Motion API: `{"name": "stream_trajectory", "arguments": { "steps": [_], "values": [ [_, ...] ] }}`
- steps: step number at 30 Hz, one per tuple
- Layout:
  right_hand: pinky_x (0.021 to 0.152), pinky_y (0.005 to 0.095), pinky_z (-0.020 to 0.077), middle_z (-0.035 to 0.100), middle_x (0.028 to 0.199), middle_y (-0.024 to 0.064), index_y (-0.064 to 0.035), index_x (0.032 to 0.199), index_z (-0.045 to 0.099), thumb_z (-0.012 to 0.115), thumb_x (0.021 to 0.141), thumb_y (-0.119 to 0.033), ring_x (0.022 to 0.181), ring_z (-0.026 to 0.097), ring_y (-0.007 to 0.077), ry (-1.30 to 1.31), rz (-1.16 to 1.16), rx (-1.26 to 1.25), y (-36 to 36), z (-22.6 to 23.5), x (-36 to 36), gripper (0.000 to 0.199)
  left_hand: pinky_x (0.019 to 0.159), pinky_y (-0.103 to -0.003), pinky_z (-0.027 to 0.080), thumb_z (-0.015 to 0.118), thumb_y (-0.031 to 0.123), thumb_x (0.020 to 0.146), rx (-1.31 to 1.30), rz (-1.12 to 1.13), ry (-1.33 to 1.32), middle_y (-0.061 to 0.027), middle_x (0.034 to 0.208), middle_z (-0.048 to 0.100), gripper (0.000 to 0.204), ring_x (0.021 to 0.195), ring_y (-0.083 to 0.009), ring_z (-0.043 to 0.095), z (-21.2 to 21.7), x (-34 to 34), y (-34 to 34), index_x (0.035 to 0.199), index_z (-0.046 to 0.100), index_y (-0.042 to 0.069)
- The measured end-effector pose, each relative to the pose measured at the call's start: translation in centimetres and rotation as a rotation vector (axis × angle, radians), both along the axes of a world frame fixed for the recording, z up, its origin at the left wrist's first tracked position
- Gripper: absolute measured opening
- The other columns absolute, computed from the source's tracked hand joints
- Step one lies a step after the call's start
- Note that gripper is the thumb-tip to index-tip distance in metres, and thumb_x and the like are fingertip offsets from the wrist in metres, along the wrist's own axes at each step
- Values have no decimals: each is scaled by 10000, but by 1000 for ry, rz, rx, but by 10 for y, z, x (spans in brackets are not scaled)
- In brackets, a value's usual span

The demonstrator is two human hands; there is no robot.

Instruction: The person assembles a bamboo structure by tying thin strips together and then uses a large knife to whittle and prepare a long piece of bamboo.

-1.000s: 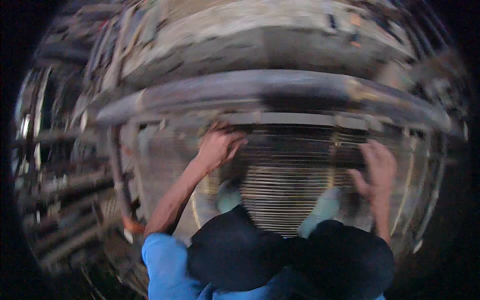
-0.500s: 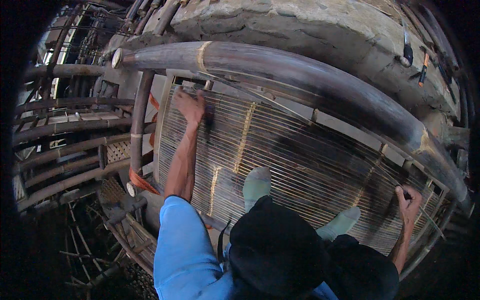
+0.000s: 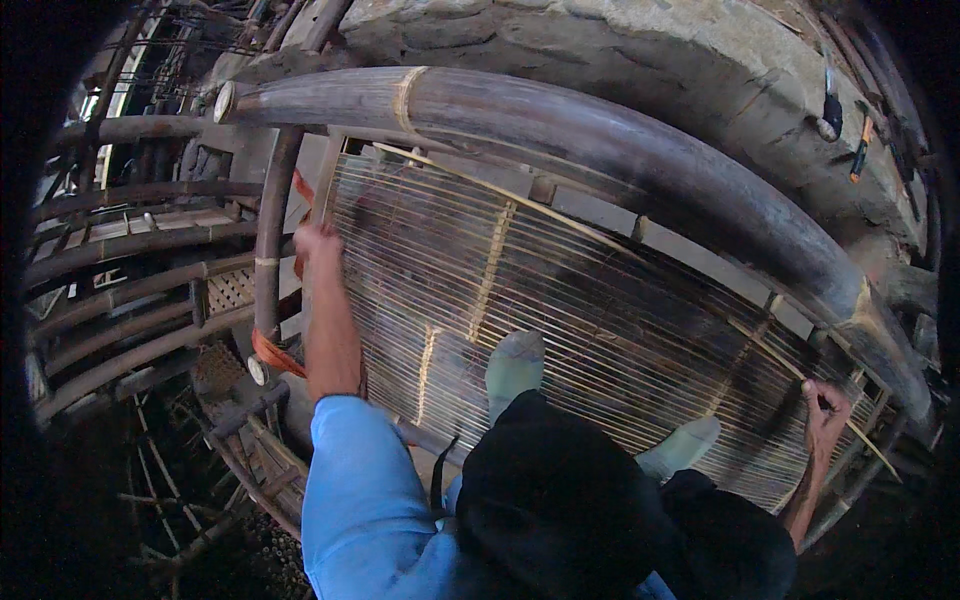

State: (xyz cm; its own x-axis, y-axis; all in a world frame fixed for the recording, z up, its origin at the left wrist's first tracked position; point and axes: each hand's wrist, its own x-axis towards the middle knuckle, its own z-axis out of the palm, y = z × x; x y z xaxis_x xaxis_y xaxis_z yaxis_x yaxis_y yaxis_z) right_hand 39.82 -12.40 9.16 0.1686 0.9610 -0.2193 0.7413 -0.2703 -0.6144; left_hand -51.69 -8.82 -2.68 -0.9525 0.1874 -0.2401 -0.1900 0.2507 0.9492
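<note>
Strip of pale bamboo (image 3: 577, 225), long and thin, slants across the slatted panel (image 3: 610, 325) from its far left corner down to the right side, close under the thick bamboo pole (image 3: 620, 130). Near its lower end the right hand (image 3: 826, 408) grips it, thumb and finger pinched together, and a short tail of the strip pokes out past the hand. The left hand (image 3: 318, 242) is at the panel's left edge, by the side rail — its fingers look curled, but I cannot tell whether they grasp anything.

Both feet, in light green socks (image 3: 516, 368), are on the slats between the two hands, below dark trousers (image 3: 560, 495). A blue sleeve (image 3: 360, 490) covers the upper left arm.

Just left of the panel stands an upright pole (image 3: 275, 215), with an orange band (image 3: 276, 356) tied near its foot. Beyond the thick pole runs a rough grey ledge (image 3: 640, 50); at its right end lie two tools — one with a black handle (image 3: 831, 110), the other orange and black (image 3: 861, 148).
</note>
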Motion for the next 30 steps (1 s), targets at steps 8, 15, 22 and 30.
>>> {"name": "stream_trajectory", "arguments": {
  "steps": [8,15,22,30],
  "values": [
    [651,327,461,655,682,59,39,843,711,739,884,-196,660,546,116,8,79,-57,9,-40,-18,240,777,-440,498,585,363,850,-1178,361,906,-168,973,677,564,859,-334,649,67,36,-128,1204,584,-77],
    [639,279,460,684,707,83,9,860,754,787,834,-221,659,585,119,-52,126,110,34,-42,-76,233,1045,-508,370,817,375,755,-382,-992,1291,-246,1395,442,779,1276,-434,415,70,231,21,1369,489,26],
    [693,294,483,696,736,131,4,878,755,784,830,-238,683,629,175,-97,161,3,50,11,-126,248,1007,-538,355,711,428,862,-319,-1205,1217,-255,1268,471,573,1192,-438,417,25,275,63,1241,562,25],
    [661,316,499,709,727,126,-6,859,758,801,816,-273,634,639,191,-114,171,71,55,-13,-105,275,987,-533,360,730,403,846,-318,-1186,1190,-238,1249,469,530,1160,-423,413,9,281,63,1178,584,18]
  ]
}}
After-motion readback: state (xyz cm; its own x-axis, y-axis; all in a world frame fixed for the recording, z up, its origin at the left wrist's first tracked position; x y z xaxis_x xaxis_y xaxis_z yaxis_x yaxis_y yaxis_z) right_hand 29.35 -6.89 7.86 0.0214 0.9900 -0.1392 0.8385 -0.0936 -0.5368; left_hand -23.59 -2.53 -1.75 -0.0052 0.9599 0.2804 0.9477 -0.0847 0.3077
